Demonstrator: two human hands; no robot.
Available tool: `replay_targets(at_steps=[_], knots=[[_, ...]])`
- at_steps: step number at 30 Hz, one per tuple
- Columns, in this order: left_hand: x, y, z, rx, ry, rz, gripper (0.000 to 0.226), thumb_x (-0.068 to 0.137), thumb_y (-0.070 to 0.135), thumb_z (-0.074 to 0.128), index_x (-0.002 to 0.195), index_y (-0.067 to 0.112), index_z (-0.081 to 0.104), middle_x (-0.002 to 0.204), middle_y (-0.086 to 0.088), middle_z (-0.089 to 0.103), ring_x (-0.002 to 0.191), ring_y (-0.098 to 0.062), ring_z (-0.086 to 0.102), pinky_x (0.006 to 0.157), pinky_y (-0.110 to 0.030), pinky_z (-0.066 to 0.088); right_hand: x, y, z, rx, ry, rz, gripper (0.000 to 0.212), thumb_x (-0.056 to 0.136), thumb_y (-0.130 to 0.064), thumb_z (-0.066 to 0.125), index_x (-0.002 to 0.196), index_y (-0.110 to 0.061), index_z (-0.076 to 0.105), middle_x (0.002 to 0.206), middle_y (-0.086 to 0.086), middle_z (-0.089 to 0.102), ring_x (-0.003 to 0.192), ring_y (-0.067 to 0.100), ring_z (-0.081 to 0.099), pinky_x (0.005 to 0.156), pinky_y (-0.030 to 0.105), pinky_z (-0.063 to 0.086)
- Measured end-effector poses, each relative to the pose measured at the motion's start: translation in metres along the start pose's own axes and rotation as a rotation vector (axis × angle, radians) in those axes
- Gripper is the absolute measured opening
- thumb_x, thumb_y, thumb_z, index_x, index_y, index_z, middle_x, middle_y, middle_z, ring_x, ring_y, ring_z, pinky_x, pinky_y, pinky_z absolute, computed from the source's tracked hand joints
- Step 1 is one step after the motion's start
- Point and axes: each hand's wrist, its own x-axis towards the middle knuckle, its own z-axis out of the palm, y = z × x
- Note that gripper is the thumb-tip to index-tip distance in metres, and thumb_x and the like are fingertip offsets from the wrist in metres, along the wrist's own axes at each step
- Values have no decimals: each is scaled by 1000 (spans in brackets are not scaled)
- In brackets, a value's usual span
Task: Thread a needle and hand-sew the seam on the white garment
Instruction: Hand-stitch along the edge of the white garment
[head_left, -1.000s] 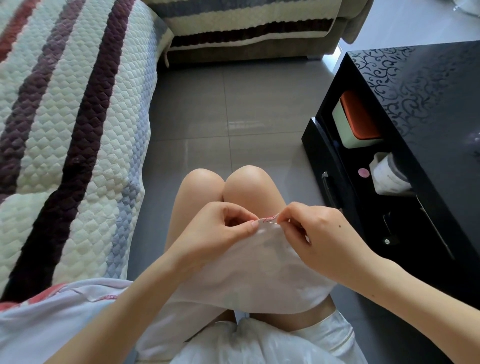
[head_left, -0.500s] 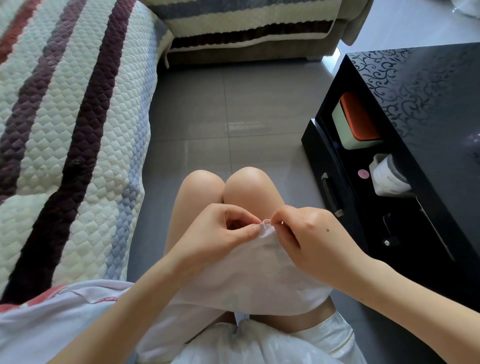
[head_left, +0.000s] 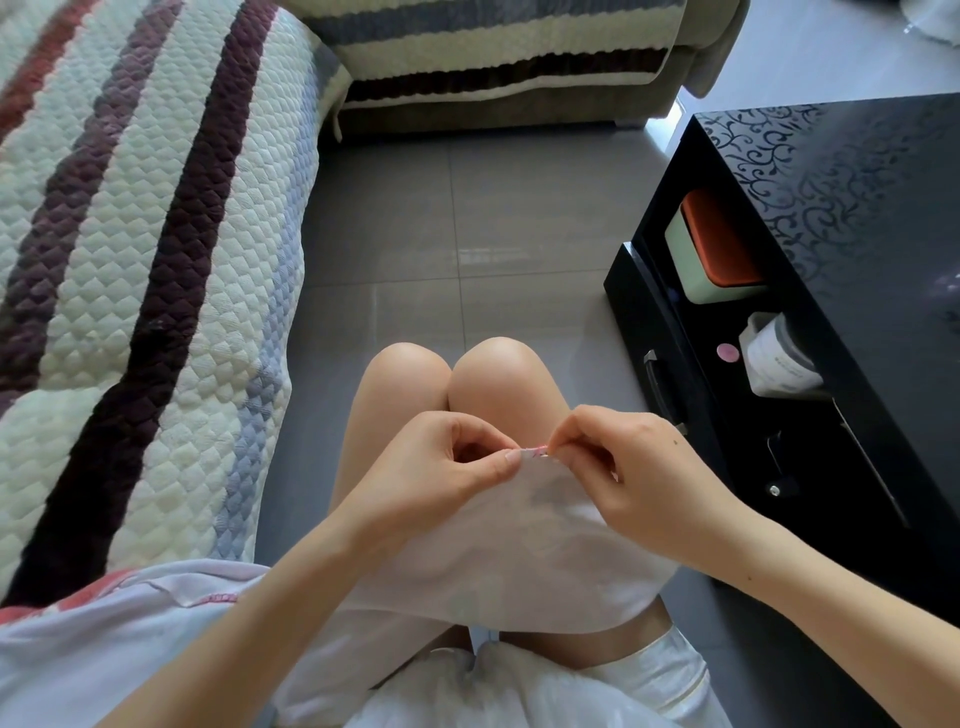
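Observation:
The white garment (head_left: 498, 551) lies draped over my thighs, with more of it spreading to the lower left. Its upper edge carries a pink-stitched seam (head_left: 537, 451), raised between my two hands. My left hand (head_left: 441, 467) pinches the cloth just left of the seam with thumb and forefinger. My right hand (head_left: 634, 473) pinches at the seam's right end, where a small glint of metal shows; the needle itself is too small to make out. No thread is visible.
A quilted striped sofa cover (head_left: 130, 260) fills the left side. A black glossy coffee table (head_left: 841, 234) stands at the right; its lower shelf holds an orange-lidded box (head_left: 714, 249) and a white container (head_left: 779, 356). Grey tiled floor (head_left: 457, 234) lies ahead of my knees.
My right hand has shifted slightly at the seam, its fingers re-pinching closer to the edge. My left hand keeps its pinch on the cloth.

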Motion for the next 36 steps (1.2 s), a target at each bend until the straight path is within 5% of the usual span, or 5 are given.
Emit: replay_targets(at_steps=[7, 14, 17, 26, 36], knots=[[0, 0, -1, -158, -99, -30, 16, 90, 21, 65, 78, 21, 75, 79, 5, 73, 76, -4, 63, 78, -28, 47, 3, 2, -3, 456, -150, 218, 25, 91, 0, 58, 76, -19, 63, 66, -20, 64, 63, -3, 57, 62, 11, 40], [0, 3, 3, -270, -142, -57, 21, 74, 35, 67, 80, 17, 75, 79, 1, 73, 76, -6, 64, 75, -25, 49, 1, 2, 8, 571, -171, 307, 13, 83, -34, 54, 79, -28, 65, 65, -11, 64, 63, 2, 53, 69, 30, 39], [0, 2, 2, -282, -136, -64, 19, 73, 34, 67, 78, 17, 75, 79, 0, 73, 76, -7, 64, 75, -24, 50, 0, 3, 7, 618, -180, 252, 9, 85, -29, 54, 83, -22, 61, 62, -6, 61, 59, 8, 54, 63, 32, 43], [1, 3, 6, -324, -129, -75, 10, 78, 25, 70, 75, 17, 76, 78, 2, 74, 74, -4, 65, 70, -17, 49, -4, 9, 6, 385, 0, 76, 12, 85, -10, 62, 80, -21, 64, 73, -9, 68, 67, 10, 64, 64, 28, 52], [1, 5, 5, -294, -151, -3, 14, 72, 31, 70, 75, 20, 78, 85, -7, 75, 83, -11, 65, 84, -26, 49, 1, -5, 10, -188, 320, -361, 19, 91, -29, 59, 85, -22, 75, 101, -1, 68, 90, 20, 60, 79, 39, 43]])
